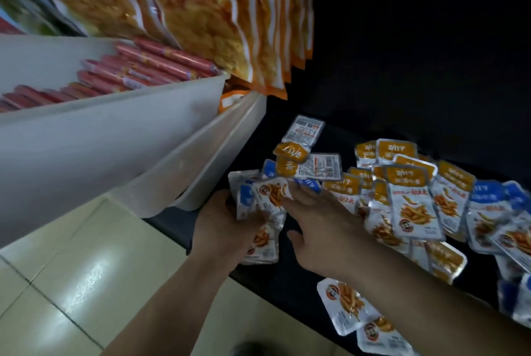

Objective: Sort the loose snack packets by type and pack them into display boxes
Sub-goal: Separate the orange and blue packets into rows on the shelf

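Centrally, the left hand (pixel 227 226) clasps a stack of blue-topped packets (pixel 260 200) (apparently one type, gathered for boxing). The right hand (pixel 319 229), fingers straight, steadies it. Mixed loose packets (pixel 408 200) fill the right of the frame.

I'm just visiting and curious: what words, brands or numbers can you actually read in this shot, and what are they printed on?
Nothing reads with certainty.
On orange-topped packets: large characters, upside down from here, blurred.
On blue-topped packets: white characters, blurred.
On packet backs: fine-print label panels, too small.
On red sausage sticks: pale labels, blurred.
On hanging bags: no legible print.
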`<state>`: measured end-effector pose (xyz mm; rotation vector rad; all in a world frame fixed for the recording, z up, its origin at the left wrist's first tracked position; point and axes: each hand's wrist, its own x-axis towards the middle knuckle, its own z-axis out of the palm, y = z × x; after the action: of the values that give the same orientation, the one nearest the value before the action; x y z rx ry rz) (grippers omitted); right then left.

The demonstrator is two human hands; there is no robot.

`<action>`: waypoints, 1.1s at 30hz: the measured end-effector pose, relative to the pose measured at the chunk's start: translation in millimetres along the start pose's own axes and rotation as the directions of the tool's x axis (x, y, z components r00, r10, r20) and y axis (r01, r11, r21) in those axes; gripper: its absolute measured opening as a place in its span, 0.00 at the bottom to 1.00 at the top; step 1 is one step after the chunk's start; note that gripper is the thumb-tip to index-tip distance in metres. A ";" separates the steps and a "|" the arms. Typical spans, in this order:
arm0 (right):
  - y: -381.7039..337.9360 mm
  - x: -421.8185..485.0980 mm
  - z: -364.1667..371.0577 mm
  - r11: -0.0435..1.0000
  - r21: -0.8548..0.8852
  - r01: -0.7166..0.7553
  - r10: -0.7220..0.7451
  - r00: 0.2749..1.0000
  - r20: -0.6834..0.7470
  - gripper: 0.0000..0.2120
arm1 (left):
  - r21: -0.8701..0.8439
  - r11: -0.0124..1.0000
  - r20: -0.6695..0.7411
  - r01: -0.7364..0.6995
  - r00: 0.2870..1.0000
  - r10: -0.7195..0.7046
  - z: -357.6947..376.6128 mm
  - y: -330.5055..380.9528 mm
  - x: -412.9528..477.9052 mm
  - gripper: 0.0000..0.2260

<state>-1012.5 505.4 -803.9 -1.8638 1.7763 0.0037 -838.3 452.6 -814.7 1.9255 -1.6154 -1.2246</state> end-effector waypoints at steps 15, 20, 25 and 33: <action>-17.0 -50.8 -36.9 0.404 0.914 -0.043 0.452 0.878 -0.159 0.14 | -0.430 0.877 -0.267 -0.215 0.958 0.104 -34.5 32.5 -60.7 0.12; -19.8 -81.8 -57.0 0.049 0.998 -0.035 0.416 0.909 0.012 0.08 | -0.674 0.737 0.171 0.040 0.980 0.103 6.4 53.3 -86.7 0.16; 23.8 -110.8 -36.6 -0.081 0.995 -0.053 0.546 0.833 0.088 0.13 | -0.686 0.719 0.445 0.109 0.844 0.297 35.2 50.2 -98.2 0.28; 66.5 -144.7 -26.9 0.021 0.983 -0.180 0.607 0.784 0.131 0.16 | -0.579 0.790 0.504 0.201 0.850 0.153 52.7 46.9 -103.6 0.25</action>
<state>-1101.4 630.3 -753.1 -0.2784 1.6829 -1.0976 -906.7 547.8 -770.3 1.2437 -1.1480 -2.1164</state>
